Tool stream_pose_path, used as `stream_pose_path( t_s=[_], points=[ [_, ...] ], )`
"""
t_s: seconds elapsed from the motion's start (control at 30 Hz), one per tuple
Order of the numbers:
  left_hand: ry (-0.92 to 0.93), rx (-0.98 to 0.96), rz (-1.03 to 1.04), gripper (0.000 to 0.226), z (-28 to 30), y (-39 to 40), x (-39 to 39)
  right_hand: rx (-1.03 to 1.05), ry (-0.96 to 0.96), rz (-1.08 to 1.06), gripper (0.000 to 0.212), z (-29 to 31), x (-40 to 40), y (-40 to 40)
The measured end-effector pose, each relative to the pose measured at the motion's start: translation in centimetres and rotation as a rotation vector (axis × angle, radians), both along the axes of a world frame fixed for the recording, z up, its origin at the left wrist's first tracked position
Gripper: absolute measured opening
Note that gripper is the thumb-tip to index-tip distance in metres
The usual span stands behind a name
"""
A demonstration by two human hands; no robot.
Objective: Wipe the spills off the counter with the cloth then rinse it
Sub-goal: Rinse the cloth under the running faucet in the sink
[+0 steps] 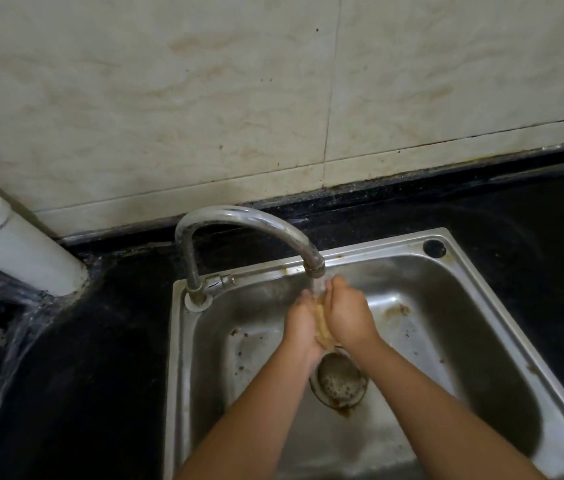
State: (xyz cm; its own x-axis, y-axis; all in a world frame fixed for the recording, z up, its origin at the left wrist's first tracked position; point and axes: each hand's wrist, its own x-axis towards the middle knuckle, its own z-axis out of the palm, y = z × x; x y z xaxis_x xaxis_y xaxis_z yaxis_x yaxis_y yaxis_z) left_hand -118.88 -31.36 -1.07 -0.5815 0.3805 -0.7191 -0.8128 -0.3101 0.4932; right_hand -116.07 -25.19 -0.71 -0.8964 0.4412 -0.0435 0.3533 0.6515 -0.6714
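Over the sink point(474, 271), under the tap point(239, 220), I have both hands together with the cloth point(322, 322) between them. My left hand point(303, 327) lies below and to the left, palm turned up and inward, its fingers curled up round the cloth's left side. My right hand point(348, 311) comes in from the right, its back toward the camera, its fingers folded over the cloth's upper edge. Only a narrow yellowish strip of the cloth shows in the gap between the two palms; the rest is hidden inside them. I see both hands pressed against the cloth from either side, gripping it rather than spread.

Water point(318, 289) runs from the spout straight down onto the top of the cloth, just where my fingertips meet. The hands sit close under the spout, above the basin floor and not touching it. Directly below my wrists is the drain point(339, 382), a round strainer with a rusty rim. Brown stains mark the basin floor to the left and right of the hands.

Around the sink runs the counter point(83, 358), dark and glossy, with a wet sheen along its left edge. At the far left a white pipe point(20, 244) comes down to the counter in the corner. Behind the counter stands a wall point(204, 98) of pale tile, streaked with faint brown marks.
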Motion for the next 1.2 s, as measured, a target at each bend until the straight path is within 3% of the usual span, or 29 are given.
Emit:
stream_pose_path(
  t_s=[0.17, 0.3, 0.37, 0.57, 0.73, 0.9, 1.03, 1.1, 1.2],
  points=[
    [-0.012, -0.077, -0.111, 0.040, 0.2, -1.0, -0.5, -0.068, 0.005, -0.007, 0.030, -0.8, -0.9, 1.2],
    [0.137, -0.267, -0.097, 0.024, -0.2, -2.0, -2.1, -0.499, 0.047, -0.025, 0.022, 0.0, -0.6, 1.4],
    [0.145, -0.338, -0.064, 0.017, -0.6, -2.7, -2.4, -0.605, 0.064, 0.065, 0.025, 0.6, 0.0, 1.3],
    [-0.193, -0.019, -0.072, 0.046, -0.2, -2.5, -2.0, -0.541, 0.148, 0.221, 0.040, 0.9, 1.4, 0.7],
    [-0.094, -0.007, -0.044, 0.038, -0.2, -0.8, -2.6, -0.469, 0.266, 0.035, 0.037, 0.1, 2.6, 0.5],
    [0.024, -0.127, -0.027, 0.018, -1.0, 0.4, -2.6, -0.581, 0.296, -0.195, 0.026, -1.4, 3.2, -0.1],
    [0.056, -0.188, -0.038, 0.030, -1.1, 0.3, -2.1, -0.513, 0.203, -0.205, 0.009, -2.0, 2.9, -1.0],
    [0.060, -0.195, -0.070, 0.039, -0.8, -0.1, -1.7, -0.573, 0.173, -0.235, 0.009, -2.0, 2.8, -1.4],
    [0.056, -0.179, -0.096, 0.033, -1.2, -1.2, -1.2, -0.695, 0.138, -0.261, 0.017, -1.5, 2.7, -1.5]
  ],
)
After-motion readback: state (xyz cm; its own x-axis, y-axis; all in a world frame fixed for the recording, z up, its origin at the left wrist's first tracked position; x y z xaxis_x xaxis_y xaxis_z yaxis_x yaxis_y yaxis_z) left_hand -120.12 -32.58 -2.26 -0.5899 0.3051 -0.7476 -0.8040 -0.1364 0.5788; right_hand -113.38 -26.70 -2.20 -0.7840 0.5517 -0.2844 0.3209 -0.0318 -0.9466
